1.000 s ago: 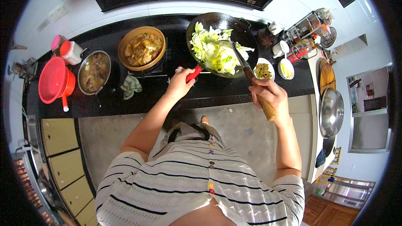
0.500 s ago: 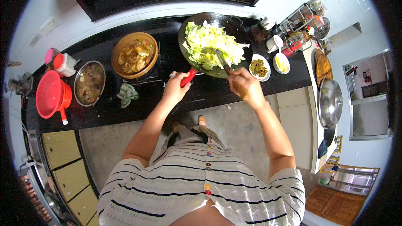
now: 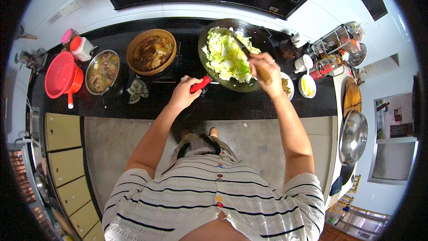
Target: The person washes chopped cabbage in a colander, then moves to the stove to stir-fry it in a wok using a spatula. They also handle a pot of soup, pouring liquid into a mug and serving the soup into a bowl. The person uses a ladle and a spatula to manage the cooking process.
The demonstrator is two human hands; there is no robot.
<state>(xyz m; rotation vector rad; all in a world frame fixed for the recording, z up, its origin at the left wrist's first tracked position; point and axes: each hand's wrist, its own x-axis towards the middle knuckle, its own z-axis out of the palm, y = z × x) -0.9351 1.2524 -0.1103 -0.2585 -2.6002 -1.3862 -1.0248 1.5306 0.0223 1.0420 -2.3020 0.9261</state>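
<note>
"Basin [image 3: 59, 76] at far left, red plastic with a stubby handle. And after it?"

"A metal pot [image 3: 117, 72] of chunks in broth, too small to identify, then a brown bowl [image 3: 129, 53] of dark, saucy food. A crumpled cloth [image 3: 137, 91] lies nearer the person, its lower folds lost against the black counter [image 3: 178, 111]."

"The left hand [image 3: 183, 90]?"

"Closed around the red handle [image 3: 200, 83] of the wok [image 3: 266, 40]. The far finger ends are hard to make out."

"Where are the pale green leaves [image 3: 225, 60]?"

"In the wok, chopped and heaped mostly toward its left and middle. They cover much of the bottom."

"And the right hand [image 3: 267, 69]?"

"Its fingers are curled around the wooden grip [image 3: 264, 76] of a spatula [image 3: 240, 44], over the wok's right side. The blade end is blurred among the leaves, so I can't tell how deep it sits."

"Anything behind that arm?"

"A white plate [image 3: 291, 84] of greenish food, partly covered by the wrist. Just right of it stands a white bowl [image 3: 307, 95] with something yellow inside. Farther right, a crowded rack [image 3: 332, 40] is hard to sort out, above a metal lid [image 3: 353, 137]."
</note>
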